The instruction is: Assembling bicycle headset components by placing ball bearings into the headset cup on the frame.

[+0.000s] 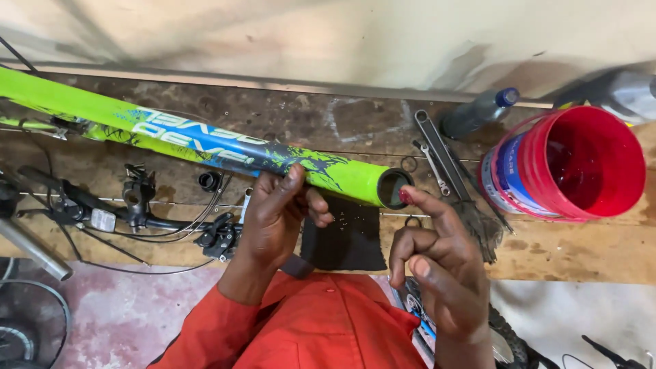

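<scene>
Worn wooden workbench (pixel 588 253) below a pale wall | near — right hand (pixel 437 263), index fingertip smeared red, at the open end of the green bike frame tube (pixel 205 147) | left hand (pixel 277 212) gripped around that tube, lying across the bench | behind — spanners (pixel 437 154), red bucket (pixel 581 164), dark bottle (pixel 478 113).

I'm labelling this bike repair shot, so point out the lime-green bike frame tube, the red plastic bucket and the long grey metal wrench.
lime-green bike frame tube (pixel 89 106), head view, on its upper painted side.
red plastic bucket (pixel 632 147), head view, on its right rim.
long grey metal wrench (pixel 437 147), head view, on its flat shaft.
</scene>
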